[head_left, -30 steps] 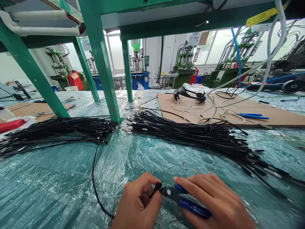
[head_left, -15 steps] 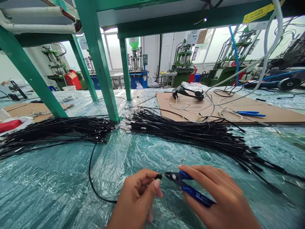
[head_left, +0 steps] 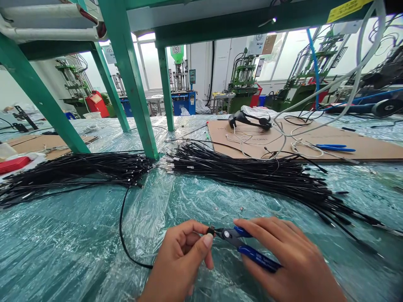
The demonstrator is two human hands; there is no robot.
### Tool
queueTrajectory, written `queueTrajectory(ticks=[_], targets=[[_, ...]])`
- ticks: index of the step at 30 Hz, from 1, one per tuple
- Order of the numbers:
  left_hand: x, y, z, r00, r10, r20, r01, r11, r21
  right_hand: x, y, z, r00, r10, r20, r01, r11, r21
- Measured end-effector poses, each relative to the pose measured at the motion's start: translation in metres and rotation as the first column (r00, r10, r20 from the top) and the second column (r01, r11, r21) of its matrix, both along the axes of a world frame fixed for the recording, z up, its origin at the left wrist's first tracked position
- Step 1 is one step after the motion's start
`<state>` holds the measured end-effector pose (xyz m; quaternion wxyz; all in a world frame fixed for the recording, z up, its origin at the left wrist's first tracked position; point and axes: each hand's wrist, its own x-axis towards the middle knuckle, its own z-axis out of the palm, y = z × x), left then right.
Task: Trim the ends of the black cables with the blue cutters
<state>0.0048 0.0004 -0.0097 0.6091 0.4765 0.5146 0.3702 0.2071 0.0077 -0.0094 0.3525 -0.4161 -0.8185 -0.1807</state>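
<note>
Between thumb and forefinger, my left hand (head_left: 181, 260) pinches the black end of a cable (head_left: 121, 226). The cable loops from behind that hand up to the bundle at the left. My right hand (head_left: 292, 256) is closed around the blue handles of small flush cutters (head_left: 233, 237), which point left. Their jaw tips are at the black cable end; whether they touch it I cannot tell. Beyond my hands a big bundle of black cables (head_left: 245, 170) lies across the table, with a second cable bundle (head_left: 78, 170) to its left.
Green frame posts (head_left: 138, 92) rise from the plastic-covered table (head_left: 78, 239). On a cardboard sheet (head_left: 302, 130) lie a black headset (head_left: 250, 121), white cables and blue-handled pliers (head_left: 335, 148). A white cable loop (head_left: 355, 84) hangs at the right. Machines stand behind.
The cutters have moved slightly left, bringing their tips to the black cable end. My left hand has turned a little, with the cable end still pinched.
</note>
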Motion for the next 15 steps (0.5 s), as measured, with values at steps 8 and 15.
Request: queueTrajectory(ticks=[8,15], targets=[[0.0012,-0.0031,0.0029,0.997,0.030,-0.065,-0.027,0.998,0.055,-0.0003,0.0019,0.0003,1.000,0.009,0.006,-0.009,1.000,0.017],[0.0014,0.0004,0.0034,0.998,0.010,-0.066,-0.007,0.999,0.048,0.0000,0.0009,0.0000,1.000,0.029,-0.007,-0.029,1.000,0.006]])
